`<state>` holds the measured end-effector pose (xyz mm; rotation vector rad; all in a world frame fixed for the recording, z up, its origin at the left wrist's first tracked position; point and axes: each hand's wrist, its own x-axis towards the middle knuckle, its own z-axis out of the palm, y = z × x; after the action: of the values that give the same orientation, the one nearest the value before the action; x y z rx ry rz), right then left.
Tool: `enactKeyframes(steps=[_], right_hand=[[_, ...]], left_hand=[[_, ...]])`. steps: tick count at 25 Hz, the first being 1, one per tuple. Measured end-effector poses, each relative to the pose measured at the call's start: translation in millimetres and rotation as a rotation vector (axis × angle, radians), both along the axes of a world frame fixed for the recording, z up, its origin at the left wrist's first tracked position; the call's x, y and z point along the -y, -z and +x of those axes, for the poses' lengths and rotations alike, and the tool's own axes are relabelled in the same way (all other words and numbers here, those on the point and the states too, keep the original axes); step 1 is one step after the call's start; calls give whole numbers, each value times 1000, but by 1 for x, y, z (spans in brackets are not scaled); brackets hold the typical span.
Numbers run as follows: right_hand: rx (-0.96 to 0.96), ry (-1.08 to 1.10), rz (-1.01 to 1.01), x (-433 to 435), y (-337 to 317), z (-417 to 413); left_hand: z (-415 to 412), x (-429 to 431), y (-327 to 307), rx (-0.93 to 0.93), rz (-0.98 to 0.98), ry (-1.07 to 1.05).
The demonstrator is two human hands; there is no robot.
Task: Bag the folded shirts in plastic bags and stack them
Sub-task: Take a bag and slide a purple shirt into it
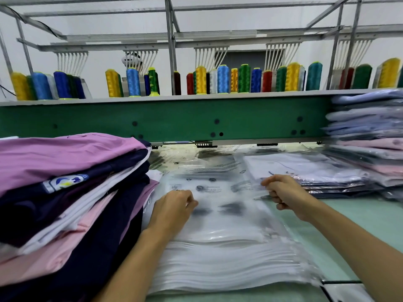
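Because it apparently must open before a shirt goes in, the left hand (pixel 172 205) and right hand (pixel 283 194) both pinch the top plastic bag (pixel 218 192) on the counter (pixel 370 225), beside the folded shirts (pixel 65 182).

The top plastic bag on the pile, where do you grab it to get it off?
Pinch the top bag at its right edge, coming from the right, as the right hand does. It lies flat and thin on the pile of bags, so only an edge gives fingers something to catch; the folded shirts crowd the left side.
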<state>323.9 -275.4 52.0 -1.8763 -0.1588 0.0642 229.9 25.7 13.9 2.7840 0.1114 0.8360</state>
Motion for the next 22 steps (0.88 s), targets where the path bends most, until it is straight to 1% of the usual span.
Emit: enactKeyframes(steps=[5, 8, 9, 10, 14, 16, 17, 19, 21, 22], right_hand=[[203, -174, -433, -10, 7, -7], [308, -188, -751, -16, 12, -8], [354, -185, -802, -18, 12, -9], [409, -191, -795, -20, 11, -11], [648, -279, -546, -31, 3, -24], [807, -288, -524, -38, 1, -30], [891, -287, -548, -40, 0, -32], [1024, -282, -660, -43, -2, -33], [1091, -268, -785, -46, -2, -31], [1094, -254, -840, -47, -1, -28]], left_hand=[[1, -1, 5, 63, 5, 29], [2, 4, 6, 112, 8, 18], [2, 6, 6, 133, -17, 21], [1, 8, 4, 151, -48, 26], [-1, 10, -1, 264, -95, 40], [-2, 11, -3, 322, -110, 72], [-3, 12, -5, 351, -118, 98], [-6, 14, -7, 420, -108, 131], [-8, 16, -11, 476, -76, 128], [-9, 17, -13, 489, -56, 124]])
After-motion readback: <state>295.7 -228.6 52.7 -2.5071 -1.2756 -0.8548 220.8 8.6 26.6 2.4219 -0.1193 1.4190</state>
